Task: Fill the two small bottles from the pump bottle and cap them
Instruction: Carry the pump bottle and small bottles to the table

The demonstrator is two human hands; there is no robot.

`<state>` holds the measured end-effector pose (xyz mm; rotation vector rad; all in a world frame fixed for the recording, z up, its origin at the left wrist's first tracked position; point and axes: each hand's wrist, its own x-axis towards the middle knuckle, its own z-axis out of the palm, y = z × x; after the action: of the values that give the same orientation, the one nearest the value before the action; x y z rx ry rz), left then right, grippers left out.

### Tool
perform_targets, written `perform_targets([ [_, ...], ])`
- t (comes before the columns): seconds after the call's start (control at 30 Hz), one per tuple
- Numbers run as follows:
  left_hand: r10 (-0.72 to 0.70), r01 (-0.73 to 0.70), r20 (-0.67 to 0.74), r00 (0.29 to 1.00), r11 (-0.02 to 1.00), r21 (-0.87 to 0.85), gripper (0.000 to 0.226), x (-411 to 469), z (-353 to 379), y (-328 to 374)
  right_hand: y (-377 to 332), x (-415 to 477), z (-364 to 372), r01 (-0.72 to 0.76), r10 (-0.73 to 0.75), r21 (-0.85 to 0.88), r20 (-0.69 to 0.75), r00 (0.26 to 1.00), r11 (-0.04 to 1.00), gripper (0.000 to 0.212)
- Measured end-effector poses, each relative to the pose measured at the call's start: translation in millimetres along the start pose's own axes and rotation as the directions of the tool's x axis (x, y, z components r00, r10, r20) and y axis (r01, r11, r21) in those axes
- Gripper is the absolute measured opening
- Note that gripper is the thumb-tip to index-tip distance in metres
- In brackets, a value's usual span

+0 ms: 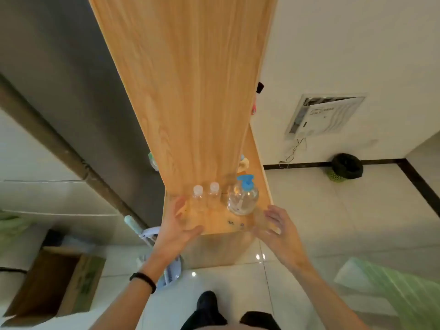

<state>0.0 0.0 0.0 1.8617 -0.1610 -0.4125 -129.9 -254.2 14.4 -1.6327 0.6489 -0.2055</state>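
At the bottom centre of the frame, the person is standing on a pale tiled floor (309,210) and reaching both arms up the picture. The left hand (177,225) is hovering over the near left corner of the wooden shelf (214,223), fingers straight and thumb splayed, holding nothing. Whether it is touching the wood cannot be told. The right hand (277,228) is hanging at the near right corner, fingers loosely spread, also holding nothing.

Just past the left fingertips, the left small bottle (198,197) and the right small bottle (214,194) are standing upright side by side, both wearing pale caps and looking empty. Right of them, near but apart, the pump bottle (242,201) is sitting with its blue pump head (245,181) on top. The tall wooden panel (190,91) is rising behind.

The small bottles are probably light, thin, smooth plastic and easily tipped, so pinching each around its body while twisting the cap seems best. The pump bottle is likely heavier and steadier, so pressing its head from above should suit.
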Motion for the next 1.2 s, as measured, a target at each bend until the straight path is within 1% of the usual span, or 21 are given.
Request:
perform_targets([
  [0.03,0.007,-0.007,-0.001,1.000,1.000,0.003,0.094,11.6,2.3,1.6,-1.1,8.6,4.2,0.011,-0.011,0.000,0.029,1.000,1.000,0.077],
  [0.1,-0.034,0.033,0.012,0.999,0.998,0.046,0.092,27.0,8.2,5.8,-4.4,20.4,11.0,0.049,-0.047,-0.024,0.092,0.995,0.999,0.081],
  [0.2,-0.087,0.086,0.015,0.996,0.992,0.088,0.077,43.7,19.1,9.0,-8.0,38.2,20.0,0.060,-0.054,-0.057,0.112,0.992,0.997,0.079],
  [0.23,-0.087,0.085,0.023,0.996,0.993,0.084,0.073,47.2,21.7,8.5,-7.1,43.5,20.9,0.055,-0.048,-0.050,0.122,0.991,0.997,0.080],
  [0.3,-0.079,0.076,0.043,0.996,0.995,0.070,0.069,51.2,27.0,10.8,-9.4,51.2,21.1,0.059,-0.045,-0.090,0.153,0.987,0.994,0.083],
  [0.43,-0.060,0.059,0.023,0.998,0.997,0.047,0.059,56.6,38.6,16.7,-13.0,64.9,21.9,0.048,-0.005,-0.220,0.194,0.981,0.974,0.090],
  [0.53,-0.055,0.054,0.026,0.998,0.998,0.021,0.054,60.1,45.7,21.0,-17.8,71.6,25.4,0.066,-0.017,-0.260,0.186,0.982,0.963,0.093],
  [0.67,-0.083,0.083,0.018,0.996,0.996,-0.013,0.045,62.2,56.1,23.4,-18.2,74.9,27.7,0.098,-0.048,-0.271,0.187,0.981,0.957,0.088],
  [0.8,-0.105,0.105,0.011,0.994,0.994,-0.009,0.039,61.2,60.2,28.1,-17.7,80.0,24.2,0.084,-0.029,-0.284,0.192,0.981,0.955,0.081],
  [0.9,-0.112,0.112,-0.004,0.994,0.994,0.006,0.035,58.9,60.3,29.8,-20.8,82.1,20.8,0.063,-0.003,-0.280,0.209,0.978,0.958,0.083],
  [1.0,-0.146,0.146,-0.018,0.989,0.989,0.014,0.033,51.2,61.0,33.6,-23.9,79.8,14.4,0.002,0.036,-0.177,0.209,0.977,0.984,0.077],
  [1.07,-0.182,0.181,-0.027,0.983,0.983,-0.037,0.029,43.7,59.9,34.8,-22.1,74.5,6.3,-0.089,0.092,-0.022,0.232,0.968,0.996,0.065],
  [1.13,-0.195,0.193,-0.016,0.981,0.976,-0.099,0.026,33.4,58.0,38.0,-20.0,63.8,-4.6,-0.200,0.146,0.154,0.303,0.942,0.968,0.056],
  [1.2,-0.179,0.180,0.016,0.984,0.976,-0.120,0.030,21.4,57.8,42.4,-15.6,48.0,-16.3,-0.320,0.187,0.325,0.380,0.906,0.890,0.057],
])
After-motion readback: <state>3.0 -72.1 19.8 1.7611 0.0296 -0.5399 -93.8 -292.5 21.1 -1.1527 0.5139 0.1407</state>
